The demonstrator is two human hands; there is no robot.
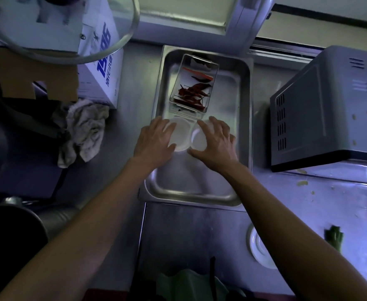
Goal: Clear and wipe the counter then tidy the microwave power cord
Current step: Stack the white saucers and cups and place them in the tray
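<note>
Left hand: my left hand [156, 137] reaches into the large rectangular stainless-steel tray [244, 118], fingers spread and curved over the rim of a small round white dish [181, 132], touching its left side; I cannot tell if it is gripped or only touched.
Right hand: my right hand [216, 140] lies just beside the left, fingers splayed and bent round a second small round white dish [198, 140], thumb at its near edge.
Dishes: the two dishes touch each other between my hands, on the tray floor.
Beyond my fingertips: a small rectangular metal container [210, 88] holding dried red chillies [192, 94] sits further into the same tray.
Left of my left hand: a crumpled off-white cloth [84, 131] lies on the steel counter [189, 231], well apart from the tray.
Right of my right hand: the grey metal microwave [330, 109] stands on the counter, near the tray's right edge; its cord is not visible.
Near my right forearm: a white round plate [257, 246], partly hidden by the arm, and a green vegetable scrap [334, 235] beyond it.
</note>
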